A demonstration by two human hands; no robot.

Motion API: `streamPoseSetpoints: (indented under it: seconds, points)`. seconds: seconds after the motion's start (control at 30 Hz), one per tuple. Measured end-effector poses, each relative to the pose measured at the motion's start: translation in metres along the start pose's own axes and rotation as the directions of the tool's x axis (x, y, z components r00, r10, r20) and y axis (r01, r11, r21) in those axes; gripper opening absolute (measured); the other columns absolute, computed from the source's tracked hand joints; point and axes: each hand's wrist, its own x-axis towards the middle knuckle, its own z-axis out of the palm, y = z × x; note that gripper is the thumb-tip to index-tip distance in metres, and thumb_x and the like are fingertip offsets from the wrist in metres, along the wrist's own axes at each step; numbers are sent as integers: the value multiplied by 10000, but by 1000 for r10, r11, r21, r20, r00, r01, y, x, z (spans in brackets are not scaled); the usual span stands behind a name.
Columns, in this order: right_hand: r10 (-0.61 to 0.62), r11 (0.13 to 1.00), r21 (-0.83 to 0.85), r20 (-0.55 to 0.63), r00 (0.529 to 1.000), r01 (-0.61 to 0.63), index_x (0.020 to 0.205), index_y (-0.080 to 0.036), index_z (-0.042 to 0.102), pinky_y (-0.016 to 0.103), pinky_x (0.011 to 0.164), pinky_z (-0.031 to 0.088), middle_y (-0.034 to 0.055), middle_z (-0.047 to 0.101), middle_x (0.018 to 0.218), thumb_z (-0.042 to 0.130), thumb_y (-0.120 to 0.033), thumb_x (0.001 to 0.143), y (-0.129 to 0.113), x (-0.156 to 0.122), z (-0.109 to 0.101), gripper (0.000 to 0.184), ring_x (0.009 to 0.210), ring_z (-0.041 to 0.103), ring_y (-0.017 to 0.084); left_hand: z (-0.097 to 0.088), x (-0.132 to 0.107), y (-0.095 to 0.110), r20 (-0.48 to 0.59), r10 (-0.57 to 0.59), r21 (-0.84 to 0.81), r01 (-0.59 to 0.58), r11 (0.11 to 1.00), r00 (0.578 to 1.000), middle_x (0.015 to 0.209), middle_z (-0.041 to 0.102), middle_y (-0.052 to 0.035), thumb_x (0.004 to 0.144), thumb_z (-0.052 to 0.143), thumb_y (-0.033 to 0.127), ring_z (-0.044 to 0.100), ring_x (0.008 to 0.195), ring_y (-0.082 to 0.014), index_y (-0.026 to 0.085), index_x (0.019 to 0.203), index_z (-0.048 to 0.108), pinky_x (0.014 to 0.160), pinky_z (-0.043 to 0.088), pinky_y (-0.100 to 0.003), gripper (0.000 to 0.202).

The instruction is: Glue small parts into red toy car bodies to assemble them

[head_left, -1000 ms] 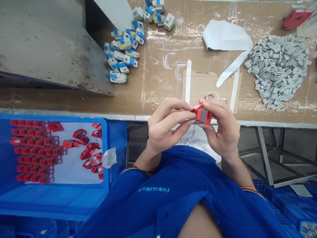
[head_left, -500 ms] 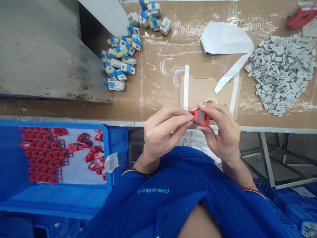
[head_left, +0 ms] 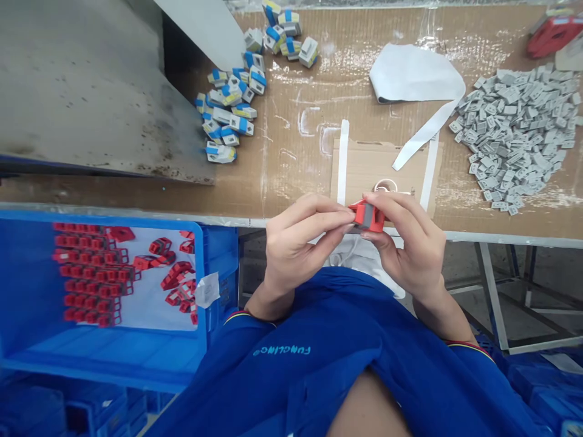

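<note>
Between both hands, just over the table's front edge, is a small red plastic piece with a grey band point(head_left: 368, 216), shaped like a toy vehicle body. My left hand point(head_left: 305, 243) pinches its left end with thumb and fingers. On the other end, my right hand point(head_left: 405, 243) grips it, fingers along the top and thumb beneath. The fingers cover parts of both ends. A white ring point(head_left: 385, 184), perhaps a tape roll, lies just behind my right fingers on a taped cardboard sheet point(head_left: 364, 164).
Grey-white blocks with blue and yellow marks point(head_left: 228, 118) lie at the back left, beside a metal panel point(head_left: 91, 91). Small grey pieces point(head_left: 523, 133) are heaped at right. A white strip point(head_left: 414, 73) lies behind the cardboard. Similar red pieces fill part of a blue crate point(head_left: 113, 358).
The view has shifted slightly, moving the crate and left-hand blocks within the picture. Both hands keep the same grip on the red piece, with hardly any movement.
</note>
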Motion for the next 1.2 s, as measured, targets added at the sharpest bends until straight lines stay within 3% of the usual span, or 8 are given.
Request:
streamPoseSetpoints:
  seconds: [0.3, 0.47, 0.6, 0.7, 0.77, 0.97, 1.1, 1.2]
  points:
    - [2, 998, 66, 9, 1000, -3, 1475, -270, 658, 390, 923, 716, 114, 810, 1261, 670, -365, 1072, 2, -4, 5, 414, 1161, 793, 270, -12, -4, 0, 37, 80, 98, -84, 992, 996, 1009, 800, -34, 954, 798, 125, 765, 878, -141, 222, 1083, 806, 758, 660, -261, 161]
    - [98, 966, 237, 26, 995, -102, 1461, -285, 636, 442, 953, 716, 130, 778, 1338, 659, -358, 1074, 3, -10, 7, 394, 1243, 774, 290, -12, -6, -3, 33, 88, 104, -90, 990, 996, 1130, 801, -63, 966, 807, 186, 784, 994, -183, 247, 1168, 787, 804, 678, -308, 212]
    - [195, 872, 455, 11, 981, -179, 1427, -306, 558, 448, 947, 708, 138, 748, 1403, 633, -378, 1078, -1, -18, 23, 364, 1206, 792, 272, -3, -11, -8, 1, 71, -49, -70, 996, 998, 1381, 763, -115, 983, 810, 349, 772, 1234, -271, 303, 1336, 717, 949, 702, -429, 368]
    - [246, 803, 568, -40, 968, -181, 1394, -311, 528, 424, 936, 700, 140, 760, 1383, 609, -415, 1085, -2, -26, 43, 336, 1167, 806, 255, 5, -14, -13, 10, 52, -197, -49, 979, 999, 1444, 749, -142, 1017, 762, 374, 757, 1312, -294, 310, 1492, 612, 1055, 684, -492, 502]
    - [243, 781, 606, -75, 967, -149, 1390, -320, 506, 432, 954, 690, 147, 754, 1402, 588, -419, 1092, 0, -30, 53, 324, 1201, 799, 256, 8, -15, -15, 16, 67, -213, -62, 975, 998, 1477, 734, -150, 1035, 734, 375, 743, 1347, -307, 305, 1499, 608, 1077, 677, -515, 486]
    - [131, 837, 543, -64, 989, -76, 1346, -338, 454, 506, 963, 672, 182, 708, 1474, 612, -440, 1073, 11, -31, 52, 331, 1289, 763, 308, 5, -20, -20, -5, 89, -120, -89, 989, 996, 1525, 694, -101, 1038, 725, 411, 763, 1305, -299, 382, 1435, 668, 948, 734, -476, 402]
    - [139, 895, 439, -108, 984, -78, 1342, -351, 418, 537, 955, 666, 185, 671, 1450, 515, -544, 1096, 11, -29, 54, 327, 1322, 733, 318, 10, -22, -22, 16, 21, -174, -17, 985, 1000, 1521, 697, -103, 1047, 685, 505, 733, 1362, -311, 396, 1538, 581, 1009, 723, -511, 513]
    - [127, 924, 376, -131, 983, -69, 1375, -347, 441, 543, 994, 660, 178, 625, 1449, 456, -555, 1108, 12, -29, 59, 340, 1363, 696, 306, 15, -21, -24, 51, 16, -253, -3, 967, 999, 1558, 679, -120, 1060, 650, 522, 731, 1372, -316, 362, 1520, 607, 1052, 702, -524, 489]
